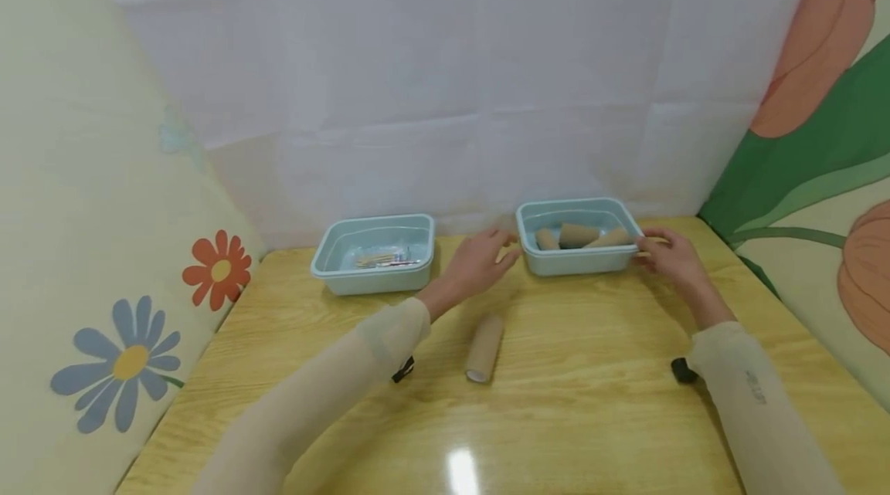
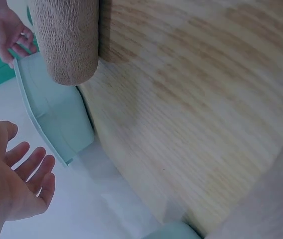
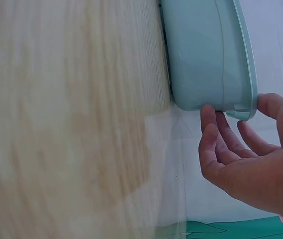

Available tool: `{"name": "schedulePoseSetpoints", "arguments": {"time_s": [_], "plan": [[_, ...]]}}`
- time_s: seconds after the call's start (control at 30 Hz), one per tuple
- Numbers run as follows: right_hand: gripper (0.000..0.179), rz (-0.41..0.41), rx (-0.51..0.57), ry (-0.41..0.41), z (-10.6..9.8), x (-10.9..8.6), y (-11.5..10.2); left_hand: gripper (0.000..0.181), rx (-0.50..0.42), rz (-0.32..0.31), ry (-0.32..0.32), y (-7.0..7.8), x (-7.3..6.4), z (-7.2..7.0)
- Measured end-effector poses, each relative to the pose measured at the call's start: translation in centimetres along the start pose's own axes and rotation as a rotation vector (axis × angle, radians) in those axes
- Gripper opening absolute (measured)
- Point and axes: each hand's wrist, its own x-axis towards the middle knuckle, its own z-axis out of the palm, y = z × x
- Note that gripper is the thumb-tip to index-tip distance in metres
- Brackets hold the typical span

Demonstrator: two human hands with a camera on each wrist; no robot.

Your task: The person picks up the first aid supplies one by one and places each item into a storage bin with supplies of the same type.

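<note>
At the far left I see a cream wall painted with a blue-grey flower (image 1: 130, 364) and, higher up, an orange-red flower (image 1: 221, 271). Next along, on the yellow wood-grain table (image 1: 577, 379), I have a pale blue rectangular plastic tub (image 1: 378, 282) with thin sticks (image 1: 375, 259) in it, too small for me to identify. To its right the person's left hand (image 1: 480, 257) reaches forward from a beige sleeve (image 1: 361, 348), fingers loosely bent, thumb apart, holding nothing; my left wrist view shows it just beside the second tub, though I cannot tell if a fingertip touches. Nearer the person than that hand, a brown cardboard tube (image 1: 486, 344) lies on its side on the table, its hollow end towards the person. Further right stands that second pale blue rectangular plastic tub (image 1: 580, 262), near the white creased sheet (image 1: 417, 78) at the back, with several brown cardboard tubes (image 1: 579, 235) lying inside. At its right end the right hand (image 1: 673, 257) holds the rim, its grip narrow, one digit against the edge and curled fingers below it. At the far right I see a wall painted with orange tulips (image 1: 820, 39) and green leaves (image 1: 834, 116).
</note>
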Motion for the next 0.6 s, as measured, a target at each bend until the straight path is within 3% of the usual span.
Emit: {"name": "schedulePoseSetpoints", "arguments": {"time_s": [0.27, 0.6], "plan": [[0.061, 0.016, -0.014, -0.001, 0.1, -0.2, 0.6, 0.033, -0.021, 0.021, -0.049, 1.3, -2.1, -0.3], [0.063, 0.011, -0.033, 0.01, 0.1, -0.1, 0.0, 0.03, -0.098, 0.083, -0.037, 3.0, -4.5, -0.9]]}}
